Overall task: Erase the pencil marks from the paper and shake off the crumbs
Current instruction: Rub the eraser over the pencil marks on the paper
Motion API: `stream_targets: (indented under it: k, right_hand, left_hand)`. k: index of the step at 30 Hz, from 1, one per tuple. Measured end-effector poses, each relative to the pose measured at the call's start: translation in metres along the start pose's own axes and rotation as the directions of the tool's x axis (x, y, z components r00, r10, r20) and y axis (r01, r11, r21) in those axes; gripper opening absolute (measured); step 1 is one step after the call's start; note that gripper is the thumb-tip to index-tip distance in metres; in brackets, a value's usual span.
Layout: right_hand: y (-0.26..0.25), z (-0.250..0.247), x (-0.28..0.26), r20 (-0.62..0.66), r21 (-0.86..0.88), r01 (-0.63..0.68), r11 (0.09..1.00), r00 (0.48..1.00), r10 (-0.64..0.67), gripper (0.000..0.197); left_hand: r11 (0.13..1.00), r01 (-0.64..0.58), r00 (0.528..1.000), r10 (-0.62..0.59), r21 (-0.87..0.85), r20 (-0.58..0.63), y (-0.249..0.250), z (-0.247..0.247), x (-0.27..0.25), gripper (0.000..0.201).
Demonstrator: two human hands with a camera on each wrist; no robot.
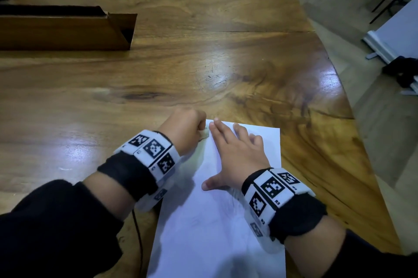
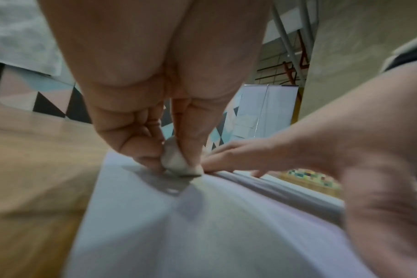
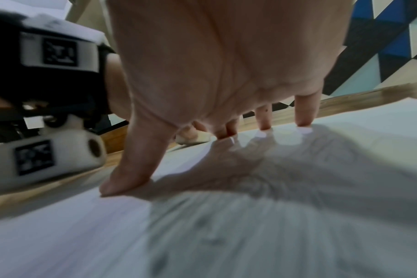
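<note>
Paper (image 1: 217,228) lies lengthwise away from the person, right hand (image 1: 237,155) flat on it.

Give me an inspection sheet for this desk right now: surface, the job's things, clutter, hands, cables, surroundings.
Surface: glossy wooden table, grain and glare visible.
Job's things: white paper lying flat near the front edge, faint pencil marks; a small pale eraser touching the paper's far left corner.
Clutter: a long wooden box at the far left, apart from the paper.
Hands: left hand pinches the eraser; right hand spread flat, fingers and thumb pressing on the paper.
Cables: a thin black cable running from under the left wrist toward the front edge.
Surroundings: tiled floor, wall with coloured triangles, dark metal frame at the upper right.
</note>
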State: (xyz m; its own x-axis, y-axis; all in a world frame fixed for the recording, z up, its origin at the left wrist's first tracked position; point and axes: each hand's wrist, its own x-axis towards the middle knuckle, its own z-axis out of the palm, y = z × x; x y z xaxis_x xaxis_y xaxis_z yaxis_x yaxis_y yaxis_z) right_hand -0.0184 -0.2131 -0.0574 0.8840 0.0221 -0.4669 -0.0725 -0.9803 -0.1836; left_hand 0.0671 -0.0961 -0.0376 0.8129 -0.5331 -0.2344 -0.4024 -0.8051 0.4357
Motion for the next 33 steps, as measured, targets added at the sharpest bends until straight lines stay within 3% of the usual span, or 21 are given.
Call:
stream_targets:
  k: [4,6,10,13,18,20,22,25,26,28,30,32,33]
  right_hand:
    - [0.001,0.001,0.0,0.001,0.004,0.003,1.0,1.0,-0.003,0.13]
    - [0.0,0.001,0.0,0.007,0.013,0.008,1.0,1.0,-0.009,0.13]
    - [0.006,-0.003,-0.003,0.0,0.073,0.0,0.997,1.0,0.0,0.134]
    - [0.011,-0.005,-0.006,-0.01,0.105,-0.012,0.994,1.0,0.013,0.135]
    - [0.007,-0.003,-0.008,-0.015,0.067,-0.009,0.998,1.0,0.01,0.135]
    - [0.008,-0.002,-0.008,-0.019,0.068,-0.01,0.998,1.0,0.011,0.135]
    - [0.008,-0.001,-0.008,-0.023,0.072,-0.008,0.997,1.0,0.01,0.135]
    - [0.008,-0.001,-0.007,-0.027,0.083,-0.007,0.997,1.0,0.009,0.135]
    - [0.008,-0.001,-0.008,-0.027,0.082,-0.006,0.997,1.0,0.008,0.135]
    - [0.008,-0.002,-0.008,-0.027,0.075,-0.006,0.997,1.0,0.008,0.134]
    - [0.007,-0.003,-0.008,-0.023,0.065,-0.01,0.998,1.0,0.012,0.134]
    - [0.006,-0.003,-0.009,-0.017,0.059,-0.014,0.998,1.0,0.015,0.135]
    - [0.006,-0.002,-0.008,-0.018,0.057,-0.016,0.998,1.0,0.017,0.135]
  left_hand:
    - [0.99,-0.123,0.967,0.105,0.065,0.232,-0.01,0.012,-0.03,0.031]
    - [0.983,-0.155,0.963,0.129,0.096,0.235,-0.012,0.013,-0.037,0.04]
    - [0.987,-0.13,0.981,0.115,0.095,0.154,-0.006,0.015,-0.048,0.016]
    - [0.999,-0.04,0.972,0.031,0.034,0.233,-0.003,0.003,-0.039,0.005]
    - [0.999,0.039,0.998,-0.039,-0.01,-0.043,0.011,-0.004,0.006,0.008]
    - [1.0,0.004,0.999,-0.005,-0.011,-0.051,0.011,0.003,0.005,0.007]
    - [0.999,-0.037,0.997,0.037,0.006,0.068,0.005,0.005,-0.006,0.005]
    - [0.99,-0.118,0.921,0.081,0.075,0.38,-0.002,0.0,-0.02,0.003]
    - [0.989,-0.125,0.912,0.084,0.077,0.401,-0.001,-0.002,-0.019,0.004]
    - [0.996,-0.09,0.958,0.078,0.028,0.275,0.001,-0.002,-0.009,0.009]
    - [0.999,-0.043,0.997,0.044,-0.031,0.057,0.005,0.002,0.002,0.007]
    - [0.998,-0.01,0.996,0.005,-0.055,-0.088,0.006,0.006,0.005,0.007]
    - [0.999,-0.014,0.995,0.01,-0.049,-0.097,0.003,0.008,0.004,0.009]
